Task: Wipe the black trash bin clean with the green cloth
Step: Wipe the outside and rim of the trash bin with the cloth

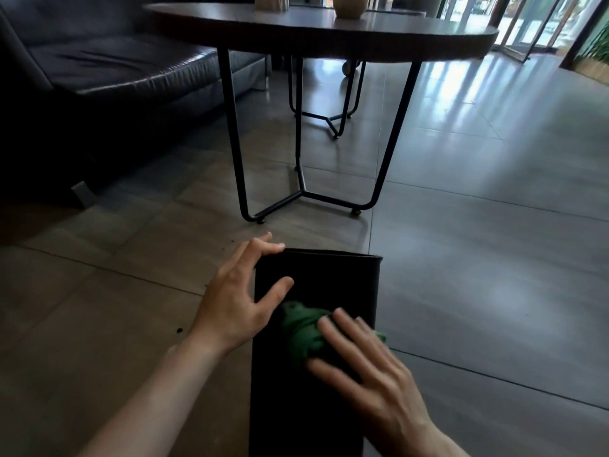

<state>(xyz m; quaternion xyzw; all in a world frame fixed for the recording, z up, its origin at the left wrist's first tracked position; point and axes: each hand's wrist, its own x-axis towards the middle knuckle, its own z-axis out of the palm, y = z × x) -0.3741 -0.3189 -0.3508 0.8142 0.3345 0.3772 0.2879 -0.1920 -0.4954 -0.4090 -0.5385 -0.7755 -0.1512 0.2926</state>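
Observation:
The black trash bin (333, 282) lies on its side on the tiled floor, its far end pointing at the table. A crumpled green cloth (301, 331) rests on the bin's upper face. My right hand (369, 367) presses flat on the cloth, fingers spread over it. My left hand (237, 291) grips the bin's left edge near the far end, fingers curled over the corner and thumb on the top face.
A round dark table (329, 31) on black metal legs (234, 140) stands just beyond the bin, with a cup (350, 5) on top. A dark leather sofa (108, 67) fills the left. Glass doors (534, 21) are at the far right. Small dark crumbs (179, 330) lie on the floor.

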